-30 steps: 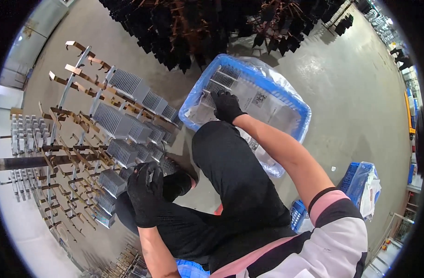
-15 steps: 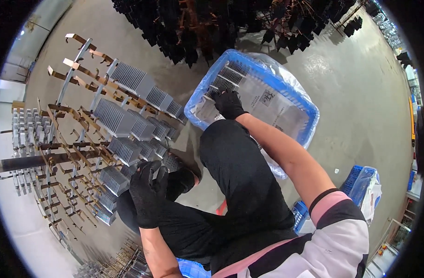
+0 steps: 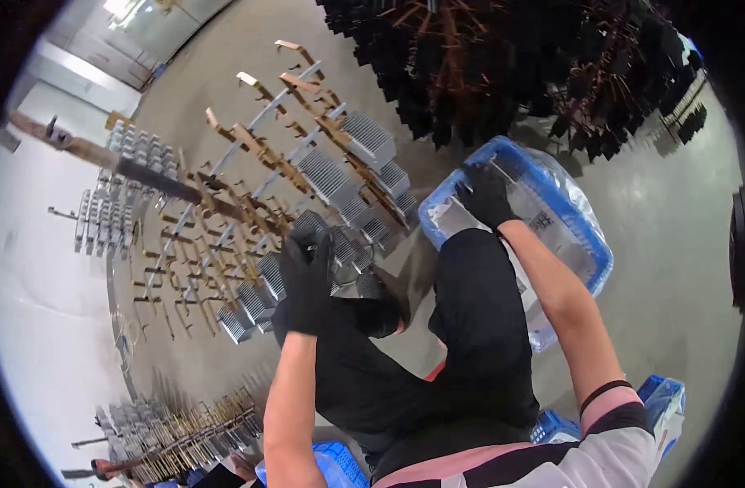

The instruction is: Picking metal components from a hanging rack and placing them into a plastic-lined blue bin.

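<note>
My right hand (image 3: 486,197), in a black glove, reaches into the far left end of a blue plastic basket (image 3: 431,213) with a clear plastic liner. Its fingers blend into the dark pieces there, so their grip is hidden. Over my bent left leg, my left hand (image 3: 306,281), also black-gloved, is raised with thumb and fingers apart. Nothing plainly shows between them. Just beyond it, several silver finned heat sinks (image 3: 324,175) hang on a rack of copper-coloured hooks (image 3: 250,146).
Large clusters of black parts (image 3: 446,65) hang at the far side, close to the basket. A dark horizontal bar (image 3: 165,179) runs into the hook rack from the left. More racked pieces (image 3: 177,439) stand lower left. Blue baskets (image 3: 661,407) sit at lower right.
The view has swung left, so the rack and basket appear farther right. My right hand is still in the basket, now covering the finned pieces. My left hand stays beside the rack.
</note>
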`<state>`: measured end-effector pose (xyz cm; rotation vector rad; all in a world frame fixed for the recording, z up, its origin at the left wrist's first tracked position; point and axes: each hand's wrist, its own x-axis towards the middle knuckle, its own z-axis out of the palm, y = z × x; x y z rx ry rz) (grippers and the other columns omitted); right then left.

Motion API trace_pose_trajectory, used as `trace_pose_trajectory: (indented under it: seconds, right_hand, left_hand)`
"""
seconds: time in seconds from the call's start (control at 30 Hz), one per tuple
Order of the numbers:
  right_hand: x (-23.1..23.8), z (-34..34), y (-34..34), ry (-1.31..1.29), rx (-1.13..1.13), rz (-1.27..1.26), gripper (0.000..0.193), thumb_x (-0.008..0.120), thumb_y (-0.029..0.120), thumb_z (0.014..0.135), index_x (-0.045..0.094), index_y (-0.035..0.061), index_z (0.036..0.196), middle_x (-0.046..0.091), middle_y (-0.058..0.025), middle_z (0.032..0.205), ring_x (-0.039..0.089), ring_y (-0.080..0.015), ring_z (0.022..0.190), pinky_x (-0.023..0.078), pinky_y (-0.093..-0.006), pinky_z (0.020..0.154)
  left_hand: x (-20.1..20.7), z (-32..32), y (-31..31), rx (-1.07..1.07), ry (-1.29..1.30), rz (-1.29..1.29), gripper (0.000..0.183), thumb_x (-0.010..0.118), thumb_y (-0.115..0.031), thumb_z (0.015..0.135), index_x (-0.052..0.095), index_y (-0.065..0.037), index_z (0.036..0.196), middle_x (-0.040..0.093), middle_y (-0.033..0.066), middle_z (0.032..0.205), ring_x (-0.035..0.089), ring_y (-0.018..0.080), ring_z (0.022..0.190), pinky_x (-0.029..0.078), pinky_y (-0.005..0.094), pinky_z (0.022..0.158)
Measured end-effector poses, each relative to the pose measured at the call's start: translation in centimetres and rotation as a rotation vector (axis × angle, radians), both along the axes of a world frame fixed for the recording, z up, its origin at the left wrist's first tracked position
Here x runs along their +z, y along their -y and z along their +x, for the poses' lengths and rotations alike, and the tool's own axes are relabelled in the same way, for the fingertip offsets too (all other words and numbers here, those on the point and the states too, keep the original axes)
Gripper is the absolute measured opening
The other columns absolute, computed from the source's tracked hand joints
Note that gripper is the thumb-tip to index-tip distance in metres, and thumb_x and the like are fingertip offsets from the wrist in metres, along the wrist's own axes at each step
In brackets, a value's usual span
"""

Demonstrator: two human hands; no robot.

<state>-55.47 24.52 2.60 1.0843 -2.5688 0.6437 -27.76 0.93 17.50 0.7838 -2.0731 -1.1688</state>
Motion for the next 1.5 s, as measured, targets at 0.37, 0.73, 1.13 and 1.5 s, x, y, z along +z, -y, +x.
trace_pose_trajectory:
  seconds: [0.37, 0.73, 1.13, 1.5]
  right_hand:
    - [16.7, 12.0, 12.7, 0.111, 0.385, -0.15, 0.075, 0.066, 0.033, 0.087, 0.037, -0.0003, 0.148, 0.058, -0.0294, 0.126, 0.055, -0.0452, 0.116, 0.047, -0.051, 0.098]
    - [13.4, 12.0, 16.5, 0.366, 0.338, -0.298, 0.084, 0.07, 0.031, 0.084, 0.031, -0.007, 0.147, 0.062, -0.0308, 0.112, 0.062, -0.046, 0.1, 0.052, -0.0477, 0.087]
    - [15.2, 13.3, 16.0, 0.015, 0.28, -0.326, 0.07, 0.068, 0.034, 0.086, 0.046, -0.0055, 0.139, 0.063, -0.0296, 0.114, 0.063, -0.0441, 0.097, 0.051, -0.0495, 0.086]
    - [20.6, 10.4, 7.8, 0.29, 0.438, -0.215, 0.054, 0.067, 0.024, 0.088, 0.053, 0.0033, 0.136, 0.064, -0.0229, 0.12, 0.064, -0.0369, 0.107, 0.051, -0.0425, 0.092]
  left_hand:
    - [4.2, -7.5, 5.0, -0.012, 0.298, 0.155, 0.022, 0.073, -0.021, 0.089, 0.066, 0.0, 0.091, 0.061, 0.006, 0.071, 0.058, 0.0163, 0.061, 0.045, 0.0343, 0.056]
    - [0.7, -8.6, 4.9, 0.149, 0.127, -0.119, 0.027, 0.079, -0.021, 0.083, 0.064, 0.001, 0.086, 0.064, 0.0075, 0.076, 0.057, 0.018, 0.064, 0.043, 0.0378, 0.057]
    - [0.9, -0.1, 2.1, -0.068, 0.0, 0.013, 0.021, 0.067, -0.021, 0.096, 0.063, -0.001, 0.101, 0.062, 0.0035, 0.08, 0.056, 0.0107, 0.068, 0.046, 0.0285, 0.06]
    - [0.8, 2.8, 1.3, -0.092, 0.084, 0.186, 0.021, 0.062, -0.018, 0.099, 0.064, 0.0, 0.108, 0.064, 0.0031, 0.085, 0.057, 0.0094, 0.073, 0.048, 0.0272, 0.067]
